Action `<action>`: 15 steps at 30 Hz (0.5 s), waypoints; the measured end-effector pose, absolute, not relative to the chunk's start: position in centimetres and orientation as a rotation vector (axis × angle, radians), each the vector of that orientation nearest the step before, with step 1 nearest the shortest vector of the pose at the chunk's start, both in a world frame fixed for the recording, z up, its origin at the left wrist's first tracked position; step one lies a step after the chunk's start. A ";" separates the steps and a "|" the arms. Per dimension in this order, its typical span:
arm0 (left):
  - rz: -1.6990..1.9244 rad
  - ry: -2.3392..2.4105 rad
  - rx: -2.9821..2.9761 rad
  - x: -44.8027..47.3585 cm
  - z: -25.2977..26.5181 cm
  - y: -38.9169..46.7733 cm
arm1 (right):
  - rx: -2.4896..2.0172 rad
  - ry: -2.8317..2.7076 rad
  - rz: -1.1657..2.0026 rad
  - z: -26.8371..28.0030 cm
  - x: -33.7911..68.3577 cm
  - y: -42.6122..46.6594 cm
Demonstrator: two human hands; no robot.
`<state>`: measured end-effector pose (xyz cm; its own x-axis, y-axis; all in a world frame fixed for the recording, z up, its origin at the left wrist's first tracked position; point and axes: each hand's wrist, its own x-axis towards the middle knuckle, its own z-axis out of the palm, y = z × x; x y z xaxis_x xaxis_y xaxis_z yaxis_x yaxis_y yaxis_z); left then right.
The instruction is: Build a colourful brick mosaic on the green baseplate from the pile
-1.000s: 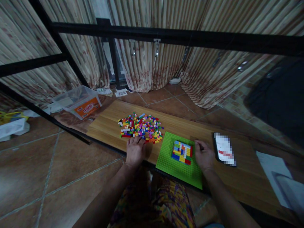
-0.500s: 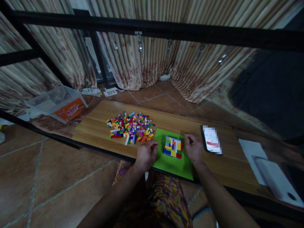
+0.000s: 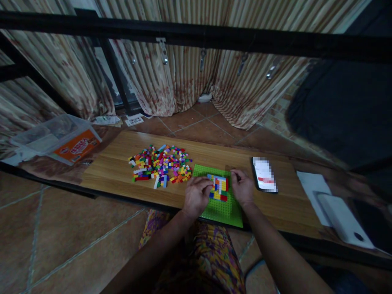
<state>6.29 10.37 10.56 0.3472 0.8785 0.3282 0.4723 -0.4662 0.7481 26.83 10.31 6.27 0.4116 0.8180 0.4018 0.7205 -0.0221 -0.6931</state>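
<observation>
Dim room, striped curtains [image 3: 183, 81] behind a black metal frame [image 3: 196, 33], tiled floor [image 3: 79, 232], wood-look worktop [image 3: 281, 210] running across. Landmark is the green baseplate [image 3: 225, 215], at the worktop's near edge; its left side is partly covered by the left hand [image 3: 196, 198]. Brick build [image 3: 221, 188] sits on the baseplate, around its middle: low, roughly square, packed patchwork of red, yellow, blue, white and light blue, some green; its left part is hidden under the left fingers, studs too small to count. Left hand reaches over the baseplate from its left, fingertips drawn close together at the build; can't tell whether they are clamped on a brick or touch the build. Right hand [image 3: 242, 188] is at the baseplate's right edge, fingers curled in, tips near the thumb; can't tell if anything is between them. Loose bricks [image 3: 162, 165] in mixed colours spread left of the baseplate, many overlapping, single pieces hard to make out. Right of the baseplate, a phone [image 3: 263, 175], screen pixelated. Far left of it, a clear plastic box [image 3: 45, 134] with an orange label [image 3: 76, 147], print unreadable.
</observation>
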 end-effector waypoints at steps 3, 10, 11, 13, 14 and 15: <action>1.027 1.213 2.016 6.5 10.2 10.4 | -1.768 -1.347 0.132 6.4 26.8 10.3; 1.027 1.253 1.992 6.6 10.1 10.6 | -1.778 -1.344 0.130 6.5 26.8 10.3; 1.017 1.244 2.011 6.6 10.2 10.7 | -1.778 -1.342 0.134 6.4 26.8 10.3; 0.987 1.224 2.058 6.6 10.5 10.8 | -1.779 -1.338 0.137 6.4 26.8 10.3; 0.970 1.211 2.081 6.6 10.7 10.9 | -1.781 -1.338 0.135 6.4 26.8 10.3; 0.956 1.199 2.104 6.6 10.8 11.0 | -1.783 -1.337 0.134 6.4 26.8 10.3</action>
<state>6.57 11.02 10.80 0.3549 0.8801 0.3154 0.5037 -0.4643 0.7285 26.76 10.29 6.40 0.4151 0.8195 0.3951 0.7252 -0.0358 -0.6877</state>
